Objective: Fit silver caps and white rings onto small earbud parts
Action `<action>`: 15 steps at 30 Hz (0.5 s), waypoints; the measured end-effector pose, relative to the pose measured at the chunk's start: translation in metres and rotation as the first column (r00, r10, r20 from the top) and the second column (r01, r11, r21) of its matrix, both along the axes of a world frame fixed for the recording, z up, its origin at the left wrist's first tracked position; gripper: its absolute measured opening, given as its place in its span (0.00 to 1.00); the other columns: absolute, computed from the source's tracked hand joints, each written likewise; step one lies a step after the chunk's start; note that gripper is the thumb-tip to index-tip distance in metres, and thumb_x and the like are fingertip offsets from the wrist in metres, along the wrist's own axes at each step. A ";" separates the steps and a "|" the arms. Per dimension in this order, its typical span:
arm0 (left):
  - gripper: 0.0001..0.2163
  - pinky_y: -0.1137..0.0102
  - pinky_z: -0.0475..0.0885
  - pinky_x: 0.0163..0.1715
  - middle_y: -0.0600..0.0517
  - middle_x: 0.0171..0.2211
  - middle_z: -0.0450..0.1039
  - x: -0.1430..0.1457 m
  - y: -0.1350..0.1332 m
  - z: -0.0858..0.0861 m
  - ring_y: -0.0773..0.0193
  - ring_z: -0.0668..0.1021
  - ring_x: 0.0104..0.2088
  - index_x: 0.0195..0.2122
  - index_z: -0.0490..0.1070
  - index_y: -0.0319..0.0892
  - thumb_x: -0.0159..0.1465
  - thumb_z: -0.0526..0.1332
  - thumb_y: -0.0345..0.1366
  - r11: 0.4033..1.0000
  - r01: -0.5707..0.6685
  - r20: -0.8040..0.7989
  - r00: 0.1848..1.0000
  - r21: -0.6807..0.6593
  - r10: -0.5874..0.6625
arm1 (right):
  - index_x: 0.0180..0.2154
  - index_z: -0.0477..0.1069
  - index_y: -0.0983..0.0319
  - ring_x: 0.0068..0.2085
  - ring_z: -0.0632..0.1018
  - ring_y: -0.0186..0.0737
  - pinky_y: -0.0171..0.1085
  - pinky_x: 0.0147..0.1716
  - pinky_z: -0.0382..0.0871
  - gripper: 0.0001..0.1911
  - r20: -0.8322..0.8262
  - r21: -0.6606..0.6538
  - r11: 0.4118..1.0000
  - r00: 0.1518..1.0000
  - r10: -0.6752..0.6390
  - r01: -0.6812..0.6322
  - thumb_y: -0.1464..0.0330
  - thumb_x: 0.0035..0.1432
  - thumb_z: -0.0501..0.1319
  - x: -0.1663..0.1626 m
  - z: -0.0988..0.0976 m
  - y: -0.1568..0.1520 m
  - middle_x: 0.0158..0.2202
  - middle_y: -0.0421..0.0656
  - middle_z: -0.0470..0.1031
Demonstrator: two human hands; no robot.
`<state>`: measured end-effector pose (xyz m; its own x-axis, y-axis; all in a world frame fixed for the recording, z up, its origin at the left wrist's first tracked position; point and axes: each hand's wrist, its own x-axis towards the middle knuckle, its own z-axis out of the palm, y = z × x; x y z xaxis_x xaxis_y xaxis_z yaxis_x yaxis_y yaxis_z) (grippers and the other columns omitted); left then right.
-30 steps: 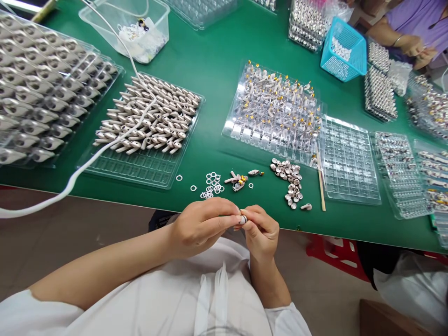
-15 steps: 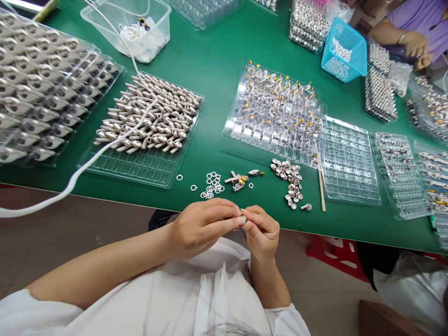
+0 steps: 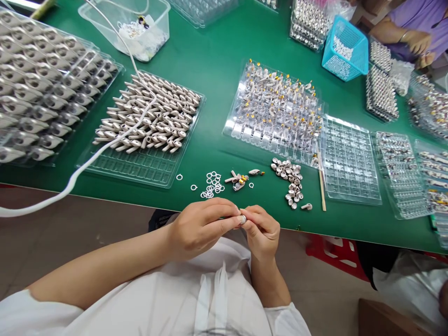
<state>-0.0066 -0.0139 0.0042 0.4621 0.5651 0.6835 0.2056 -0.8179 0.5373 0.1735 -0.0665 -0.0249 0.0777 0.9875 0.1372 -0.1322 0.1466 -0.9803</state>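
My left hand (image 3: 201, 226) and my right hand (image 3: 262, 231) meet at the table's front edge, fingertips pinched together on one small beige earbud part (image 3: 242, 219), mostly hidden by the fingers. Just beyond them on the green table (image 3: 213, 56) lie several small white rings (image 3: 212, 184), a few loose earbud pieces with yellow bits (image 3: 239, 179), and a curved heap of small round caps (image 3: 291, 182). A thin wooden stick (image 3: 321, 183) lies right of the caps.
A clear tray of beige earbud shells (image 3: 150, 119) sits at left, crossed by a white cable (image 3: 87, 161). Trays of parts (image 3: 276, 109) and an empty clear tray (image 3: 350, 161) stand ahead. A blue basket (image 3: 345, 49) and another person's hands (image 3: 418, 44) are far right.
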 end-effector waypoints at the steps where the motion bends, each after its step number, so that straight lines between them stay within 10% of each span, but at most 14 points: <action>1: 0.09 0.70 0.80 0.39 0.43 0.35 0.79 0.000 0.000 0.000 0.61 0.81 0.40 0.45 0.74 0.35 0.66 0.58 0.24 1.000 -0.005 0.004 1.000 0.000 0.005 | 0.44 0.80 0.52 0.32 0.78 0.37 0.36 0.28 0.75 0.12 0.009 0.009 1.000 1.000 0.002 -0.002 0.70 0.58 0.66 0.000 0.001 0.000 0.35 0.43 0.79; 15: 0.09 0.69 0.80 0.39 0.44 0.36 0.79 0.000 -0.003 -0.001 0.63 0.81 0.39 0.45 0.74 0.37 0.65 0.59 0.23 0.999 -0.020 0.024 0.999 -0.043 0.021 | 0.46 0.79 0.51 0.33 0.79 0.38 0.37 0.31 0.76 0.15 0.219 0.083 0.996 0.975 -0.033 0.015 0.72 0.58 0.66 0.003 0.006 0.000 0.36 0.43 0.80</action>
